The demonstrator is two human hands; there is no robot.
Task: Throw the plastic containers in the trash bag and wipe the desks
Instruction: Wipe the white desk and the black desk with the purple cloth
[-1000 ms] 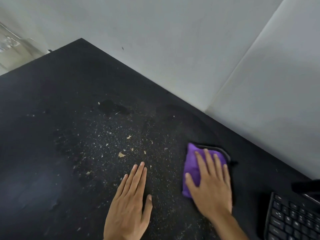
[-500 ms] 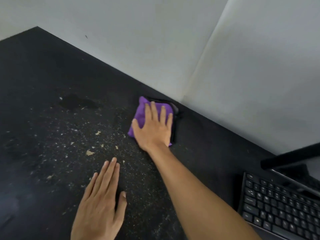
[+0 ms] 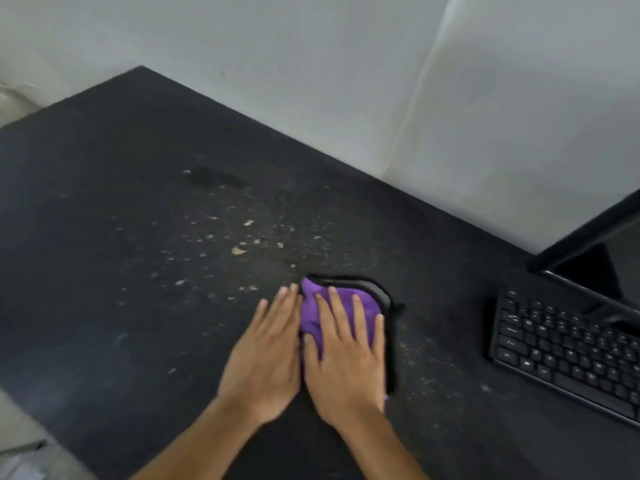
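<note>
A black table (image 3: 104,202) fills most of the frame, running from the upper left down to the lower right, with a pale wall (image 3: 311,64) behind it. Just below the middle of the frame, the right hand (image 3: 346,362) lies flat, palm down with fingers spread wide, pressing on a purple cloth (image 3: 313,306) with a black edge; it grips nothing, only bears down on the fabric. The left hand (image 3: 266,358) lies flat on the table right beside it, fingers straight and close together, its inner edge touching the cloth and the right hand. Pale crumbs (image 3: 239,250) and fine specks are scattered over the table above and to the left of the hands, near the centre of the frame, and a dark smear (image 3: 214,176) sits further up. More specks lie to the right of the cloth. At the right edge, a black keyboard (image 3: 568,351) rests on the table, well apart from the hands, with the lower corner of a dark monitor (image 3: 595,247) above it. The picture is somewhat blurred.
</note>
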